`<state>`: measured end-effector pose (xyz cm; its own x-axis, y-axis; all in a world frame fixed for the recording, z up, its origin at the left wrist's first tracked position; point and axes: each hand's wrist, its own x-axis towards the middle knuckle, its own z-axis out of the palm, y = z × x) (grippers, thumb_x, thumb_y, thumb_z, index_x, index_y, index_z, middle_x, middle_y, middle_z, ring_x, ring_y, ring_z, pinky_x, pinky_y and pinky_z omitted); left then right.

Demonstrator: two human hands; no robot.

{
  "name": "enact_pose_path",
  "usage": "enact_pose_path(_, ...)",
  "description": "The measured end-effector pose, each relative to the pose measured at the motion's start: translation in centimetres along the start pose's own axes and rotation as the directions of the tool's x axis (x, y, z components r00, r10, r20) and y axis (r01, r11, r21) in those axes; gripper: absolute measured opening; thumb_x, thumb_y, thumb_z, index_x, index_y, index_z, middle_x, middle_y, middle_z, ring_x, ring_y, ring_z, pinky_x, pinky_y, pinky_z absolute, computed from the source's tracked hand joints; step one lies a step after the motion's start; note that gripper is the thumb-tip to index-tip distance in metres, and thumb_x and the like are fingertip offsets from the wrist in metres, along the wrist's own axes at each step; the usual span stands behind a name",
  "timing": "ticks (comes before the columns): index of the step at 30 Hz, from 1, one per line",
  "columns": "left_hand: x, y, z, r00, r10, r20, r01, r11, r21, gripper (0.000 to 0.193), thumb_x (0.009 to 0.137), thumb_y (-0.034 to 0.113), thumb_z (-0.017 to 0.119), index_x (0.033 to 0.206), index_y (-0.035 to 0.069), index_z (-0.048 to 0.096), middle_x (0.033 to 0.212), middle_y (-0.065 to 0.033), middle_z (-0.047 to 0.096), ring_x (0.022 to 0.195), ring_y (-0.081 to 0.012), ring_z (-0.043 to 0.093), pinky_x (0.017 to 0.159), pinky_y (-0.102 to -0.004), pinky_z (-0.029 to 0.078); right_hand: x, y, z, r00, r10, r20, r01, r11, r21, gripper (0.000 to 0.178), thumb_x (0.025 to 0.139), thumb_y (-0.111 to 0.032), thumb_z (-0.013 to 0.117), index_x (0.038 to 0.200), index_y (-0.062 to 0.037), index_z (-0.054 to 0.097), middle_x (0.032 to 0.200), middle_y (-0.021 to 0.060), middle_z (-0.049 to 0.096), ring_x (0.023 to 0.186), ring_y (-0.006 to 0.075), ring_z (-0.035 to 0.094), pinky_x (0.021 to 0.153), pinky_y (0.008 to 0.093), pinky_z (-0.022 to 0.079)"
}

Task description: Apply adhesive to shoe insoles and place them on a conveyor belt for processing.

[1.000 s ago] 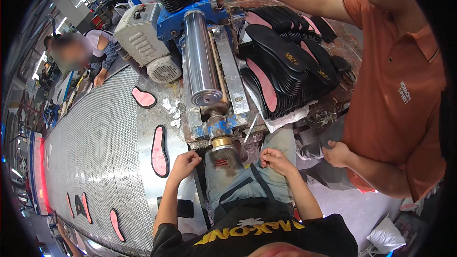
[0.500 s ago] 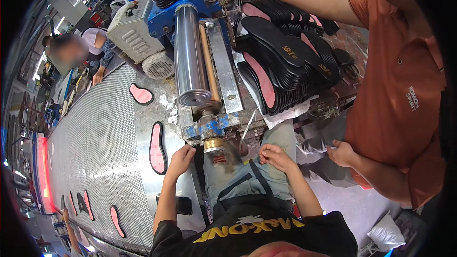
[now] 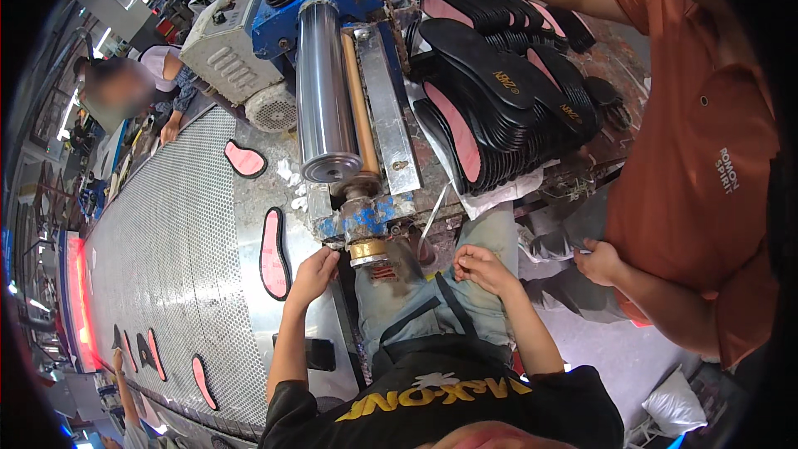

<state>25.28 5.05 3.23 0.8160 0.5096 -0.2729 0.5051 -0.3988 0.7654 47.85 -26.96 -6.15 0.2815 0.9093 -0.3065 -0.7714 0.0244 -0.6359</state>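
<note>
My left hand (image 3: 316, 273) is closed, fingers curled in, beside the front corner of the roller machine (image 3: 328, 108); nothing shows in it. Over my lap, my right hand (image 3: 485, 269) has its fingers drawn together, apart from the machine, with nothing visible between them. Left of my left hand, a pink insole with a black edge (image 3: 273, 254) lies on the metal plate (image 3: 253, 283). A second, shorter pink insole (image 3: 245, 159) lies farther off. Stacks of black insoles (image 3: 478, 75), some pink side up, stand right of the steel roller.
A perforated conveyor belt (image 3: 166, 224) carries several insoles at left toward a glowing red heater (image 3: 76, 303). A dark phone-like object (image 3: 320, 355) lies by my left forearm. One co-worker in an orange shirt (image 3: 682, 191) stands close at right; others are at the belt's far side.
The orange-shirted co-worker's far hand has moved away, and the dark piece it held is out of sight. At lower left, another person's hand has shifted up by the insoles. My hands stay nearly still.
</note>
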Motion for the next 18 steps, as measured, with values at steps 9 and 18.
enact_pose_path(9,-0.15,0.54,-0.12,1.000,0.026,-0.008,-0.025,0.998,0.051,0.036,0.100,0.030,0.050,0.078,0.002,0.055,0.063,-0.0087,0.059,0.059,-0.0185,0.058,0.059,-0.0330,0.045,-0.07,-0.07,-0.01,1.000,0.004,0.001,-0.004,1.000,0.007,0.014,0.095,-0.014,0.058,0.101,-0.0020,0.056,0.089,0.0059,0.058,0.079,0.0159,0.057,0.076,0.0330,0.050)
enact_pose_path(18,-0.22,0.60,-0.08,0.999,0.027,-0.026,-0.025,0.997,0.071,0.036,0.099,0.030,0.051,0.077,0.002,0.056,0.064,-0.0099,0.060,0.060,-0.0222,0.059,0.060,-0.0351,0.046,-0.08,-0.06,0.01,1.000,0.001,-0.001,-0.001,1.000,0.003,0.015,0.095,-0.015,0.058,0.101,-0.0015,0.056,0.090,0.0070,0.058,0.080,0.0175,0.057,0.076,0.0335,0.049)
